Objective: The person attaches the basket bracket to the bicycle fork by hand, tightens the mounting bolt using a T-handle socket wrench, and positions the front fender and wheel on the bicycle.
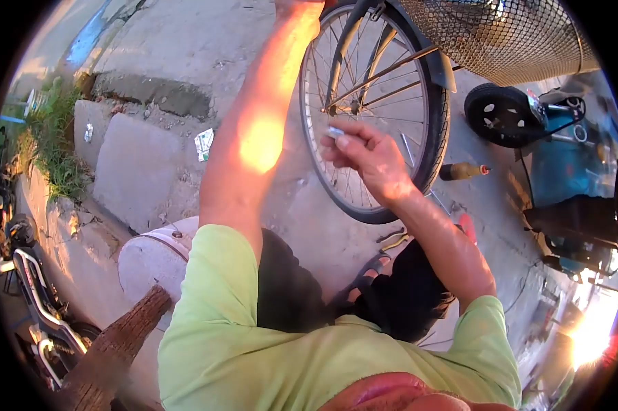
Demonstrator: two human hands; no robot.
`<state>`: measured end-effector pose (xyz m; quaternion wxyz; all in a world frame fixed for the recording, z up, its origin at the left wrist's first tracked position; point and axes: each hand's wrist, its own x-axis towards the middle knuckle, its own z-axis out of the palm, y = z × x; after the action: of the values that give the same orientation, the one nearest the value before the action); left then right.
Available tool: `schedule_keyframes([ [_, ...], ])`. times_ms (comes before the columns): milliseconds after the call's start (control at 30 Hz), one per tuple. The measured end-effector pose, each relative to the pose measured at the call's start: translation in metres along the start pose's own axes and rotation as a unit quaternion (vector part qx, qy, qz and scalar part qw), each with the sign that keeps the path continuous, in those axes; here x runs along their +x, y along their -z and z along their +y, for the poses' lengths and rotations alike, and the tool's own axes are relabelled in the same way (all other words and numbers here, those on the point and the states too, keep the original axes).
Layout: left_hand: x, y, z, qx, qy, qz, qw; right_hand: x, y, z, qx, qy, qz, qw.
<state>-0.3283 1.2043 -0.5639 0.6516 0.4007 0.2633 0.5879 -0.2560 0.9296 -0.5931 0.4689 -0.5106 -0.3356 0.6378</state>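
Observation:
A small silvery piece (334, 131) is pinched between the thumb and fingers of my right hand (365, 156). It is too small to tell its kind. That hand is in front of the spokes of a bicycle wheel (440, 130), just below the hub (343, 108) and the fork. My left arm reaches up along the wheel's left side. At the top edge my left hand (299, 9) is cut off by the frame, close to the tyre and fork, and its fingers are hidden.
A wire basket (508, 41) hangs over the wheel's upper right. A yellowish bottle (460, 171) lies right of the tyre, near a black small wheel (497, 113). Yellow-handled pliers (394, 241) rest by my foot. A white drum (151, 264) and a wooden post (127, 339) stand left.

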Motion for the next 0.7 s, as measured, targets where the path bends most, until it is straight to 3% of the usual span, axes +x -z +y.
schedule_keyframes([
  [233, 0.007, 0.013, 0.031, -0.007, -0.032, -0.025, 0.999, 0.09, -0.042, -0.037, 0.304, 0.142, 0.096, 0.937],
  [367, 0.006, 0.015, 0.029, -0.021, -0.049, -0.04, 0.998, 0.125, -0.046, -0.05, 0.358, 0.183, 0.136, 0.905],
  [500, 0.005, 0.016, 0.025, -0.032, -0.06, -0.06, 0.996, 0.156, -0.033, -0.055, 0.418, 0.171, 0.254, 0.855],
  [700, -0.009, 0.005, 0.023, 0.021, -0.008, -0.053, 0.998, 0.184, -0.011, -0.061, 0.474, 0.185, 0.322, 0.798],
])
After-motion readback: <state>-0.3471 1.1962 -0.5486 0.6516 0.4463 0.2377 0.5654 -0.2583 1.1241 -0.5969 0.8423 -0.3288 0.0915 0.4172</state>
